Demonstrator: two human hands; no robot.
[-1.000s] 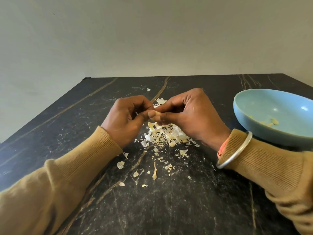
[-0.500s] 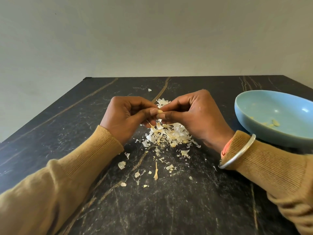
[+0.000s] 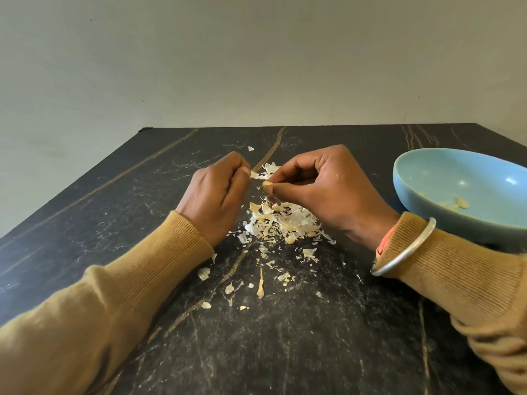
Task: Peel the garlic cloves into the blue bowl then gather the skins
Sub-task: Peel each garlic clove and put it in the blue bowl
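I list: blue bowl [image 3: 427,212], glossy smooth glaze; table [image 3: 285,352], dark veined stone, matt; garlic skins [image 3: 282,220], dry, papery; bangle [image 3: 407,250], polished metal; sleeves [image 3: 159,260], ribbed knit cloth.

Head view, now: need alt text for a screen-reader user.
A person's right hand pinches a small garlic clove above a pile of skins on a dark table. The left hand is curled close beside it; whether it holds a skin is unclear. A blue bowl with a few peeled pieces sits at the right edge.
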